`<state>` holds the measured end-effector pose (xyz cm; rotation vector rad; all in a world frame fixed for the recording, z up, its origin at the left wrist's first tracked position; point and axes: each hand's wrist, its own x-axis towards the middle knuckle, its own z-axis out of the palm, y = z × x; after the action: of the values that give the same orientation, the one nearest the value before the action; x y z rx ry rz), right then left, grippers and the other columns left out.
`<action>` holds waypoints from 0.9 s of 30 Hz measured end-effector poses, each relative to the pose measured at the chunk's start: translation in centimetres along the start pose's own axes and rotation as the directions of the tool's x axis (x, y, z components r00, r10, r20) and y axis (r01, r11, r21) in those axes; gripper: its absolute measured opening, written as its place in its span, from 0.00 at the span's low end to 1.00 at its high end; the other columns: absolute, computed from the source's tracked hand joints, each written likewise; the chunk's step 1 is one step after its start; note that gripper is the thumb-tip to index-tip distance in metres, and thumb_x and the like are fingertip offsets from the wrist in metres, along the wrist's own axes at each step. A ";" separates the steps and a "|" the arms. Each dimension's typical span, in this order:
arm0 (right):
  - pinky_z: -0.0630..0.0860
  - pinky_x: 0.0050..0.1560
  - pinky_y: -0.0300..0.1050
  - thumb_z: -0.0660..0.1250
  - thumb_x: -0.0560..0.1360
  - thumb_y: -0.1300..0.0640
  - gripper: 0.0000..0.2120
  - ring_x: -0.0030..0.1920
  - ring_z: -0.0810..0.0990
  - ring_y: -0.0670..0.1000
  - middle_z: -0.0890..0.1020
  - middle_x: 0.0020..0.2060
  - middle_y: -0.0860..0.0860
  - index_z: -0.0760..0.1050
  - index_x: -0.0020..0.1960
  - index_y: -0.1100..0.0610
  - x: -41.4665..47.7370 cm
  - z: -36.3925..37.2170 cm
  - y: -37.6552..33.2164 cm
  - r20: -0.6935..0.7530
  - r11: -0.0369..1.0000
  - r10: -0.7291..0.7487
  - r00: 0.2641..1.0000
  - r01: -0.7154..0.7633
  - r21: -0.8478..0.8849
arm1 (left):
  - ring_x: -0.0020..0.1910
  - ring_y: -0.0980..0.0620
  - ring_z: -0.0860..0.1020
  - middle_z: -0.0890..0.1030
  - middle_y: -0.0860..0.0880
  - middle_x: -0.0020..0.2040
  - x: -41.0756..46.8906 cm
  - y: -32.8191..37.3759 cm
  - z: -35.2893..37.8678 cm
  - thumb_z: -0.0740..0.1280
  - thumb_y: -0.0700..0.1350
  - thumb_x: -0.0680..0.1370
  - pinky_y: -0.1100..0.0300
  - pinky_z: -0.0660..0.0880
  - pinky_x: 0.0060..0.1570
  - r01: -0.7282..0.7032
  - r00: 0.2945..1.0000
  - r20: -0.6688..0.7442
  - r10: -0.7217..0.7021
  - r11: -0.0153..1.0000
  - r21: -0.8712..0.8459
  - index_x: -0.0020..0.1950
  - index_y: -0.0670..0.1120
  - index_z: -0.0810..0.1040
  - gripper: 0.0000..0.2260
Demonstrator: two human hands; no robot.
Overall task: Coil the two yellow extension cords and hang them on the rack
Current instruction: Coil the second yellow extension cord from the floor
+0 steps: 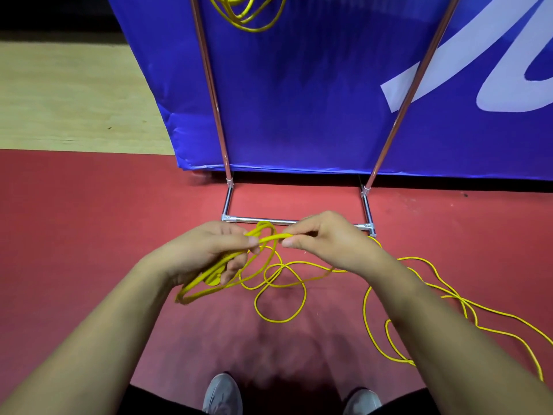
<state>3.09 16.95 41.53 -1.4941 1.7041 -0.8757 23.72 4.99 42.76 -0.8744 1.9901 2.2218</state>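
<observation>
Forearms (104, 324) fill the bottom of my feed, both bare, w/ two grey shoes (223, 393) on the floor between them. Biggest thing I see is the blue banner (314, 100), standing behind the rack. The white lettering on its R side is cut off by the frame edge, so I can't read it. Next, the red floor (89, 220) covers the lower half, w/ a pale wood strip (59, 94) at upper L. I make the rack (209, 79) out as two chrome uprights rising from a chrome base bar on the red floor, in front of the banner. I see the first yellow cord (248, 16) hanging coiled btw the uprights at the top edge; its support is out of frame. Most of the second yellow cord (281, 320) lies in loose loops on the red floor, trailing off R under the R arm. At the left hand (215, 250), fingers curl round a few gathered loops of that cord, thumb on top. At the right hand (326, 241), thumb + forefinger pinch one strand, other fingers curled in, just beside the L thumb. Both hands hover near the base bar.
</observation>
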 end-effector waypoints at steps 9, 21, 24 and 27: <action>0.70 0.40 0.31 0.77 0.67 0.51 0.23 0.37 0.75 0.33 0.78 0.51 0.44 0.77 0.60 0.46 0.5 0.0 0.7 -0.099 0.974 -0.045 0.994 0.022 -0.227 | 0.18 0.55 0.61 0.56 0.49 0.25 0.0 0.4 0.6 0.66 0.41 0.74 0.65 0.59 0.22 -0.124 0.989 0.065 0.133 0.984 -0.127 0.39 0.42 0.70 0.07; 0.63 0.25 0.31 0.72 0.73 0.61 0.03 0.22 0.66 0.41 0.78 0.29 0.50 0.80 0.44 0.61 -0.1 -2.2 2.5 -0.170 0.988 0.135 0.976 -0.120 0.096 | 0.17 0.55 0.62 0.62 0.53 0.22 0.3 0.4 -1.4 0.65 0.41 0.74 0.63 0.59 0.24 -0.179 0.971 -0.211 0.117 0.934 -0.308 0.36 0.45 0.70 0.08; 0.64 0.27 0.30 0.71 0.74 0.61 0.09 0.24 0.68 0.40 0.77 0.31 0.50 0.81 0.54 0.58 -0.1 -2.2 2.3 -0.129 0.983 0.106 0.986 -0.085 0.160 | 0.17 0.54 0.61 0.61 0.53 0.22 0.1 0.3 -1.5 0.65 0.40 0.74 0.63 0.59 0.23 -0.132 0.986 -0.132 0.098 0.948 -0.289 0.39 0.43 0.68 0.07; 0.65 0.28 0.28 0.70 0.75 0.64 0.13 0.25 0.71 0.40 0.77 0.32 0.49 0.80 0.58 0.56 0.0 -2.1 2.4 -0.131 0.990 0.086 0.988 -0.069 0.126 | 0.16 0.55 0.60 0.60 0.53 0.22 -0.1 0.3 -1.6 0.64 0.42 0.73 0.63 0.57 0.23 -0.154 0.983 -0.142 0.118 0.946 -0.284 0.40 0.41 0.69 0.06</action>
<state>0.01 17.29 40.61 -1.3053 1.7609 -1.0404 24.28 3.46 43.04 -0.9477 1.8482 2.6547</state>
